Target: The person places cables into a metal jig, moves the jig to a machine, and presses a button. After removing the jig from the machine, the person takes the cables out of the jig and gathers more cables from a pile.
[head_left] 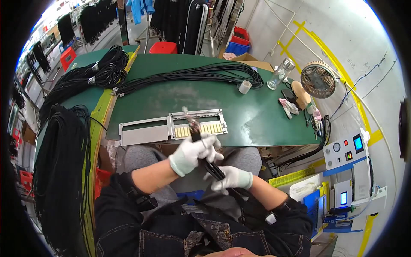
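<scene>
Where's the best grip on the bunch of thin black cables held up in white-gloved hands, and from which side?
Probably the thin black cables themselves, just below their shiny ends, from the left, where the white-gloved left hand holds them: they run bunched there, tilting up and leftward, leaving the ends free.

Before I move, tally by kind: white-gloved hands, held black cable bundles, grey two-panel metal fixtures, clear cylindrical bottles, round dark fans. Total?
White-gloved left hand and right hand: 2
Held black cable bundle: 1
Grey two-panel metal fixture: 1
Clear cylindrical bottle: 1
Round dark fan: 1
Total: 6
</scene>
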Available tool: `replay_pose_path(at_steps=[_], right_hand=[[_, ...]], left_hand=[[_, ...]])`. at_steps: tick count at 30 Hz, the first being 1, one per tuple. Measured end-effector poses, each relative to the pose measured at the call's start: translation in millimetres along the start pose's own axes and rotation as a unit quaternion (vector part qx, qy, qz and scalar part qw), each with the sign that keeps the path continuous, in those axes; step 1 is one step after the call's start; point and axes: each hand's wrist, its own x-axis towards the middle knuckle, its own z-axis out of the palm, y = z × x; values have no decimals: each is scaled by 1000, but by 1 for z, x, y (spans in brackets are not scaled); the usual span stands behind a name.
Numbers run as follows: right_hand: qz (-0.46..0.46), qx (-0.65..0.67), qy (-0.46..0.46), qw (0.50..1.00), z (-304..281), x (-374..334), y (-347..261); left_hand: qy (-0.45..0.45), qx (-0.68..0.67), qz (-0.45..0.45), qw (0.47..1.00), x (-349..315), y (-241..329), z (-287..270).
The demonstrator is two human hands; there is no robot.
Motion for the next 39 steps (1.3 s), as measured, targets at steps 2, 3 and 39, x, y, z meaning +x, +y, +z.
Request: replay_pose_path(at_steps=[2,3,39], right_hand=[[-2,-168,83,982,-21,-21,29],[-35,-281,156,946,-35,-34,45],[103,-383,675,622,-314,64,-49]], left_hand=[[57,-10,99,993,4,20,-3],[79,-36,134,987,4,34,-14],[199,688,-2,698,-62,122,-188]])
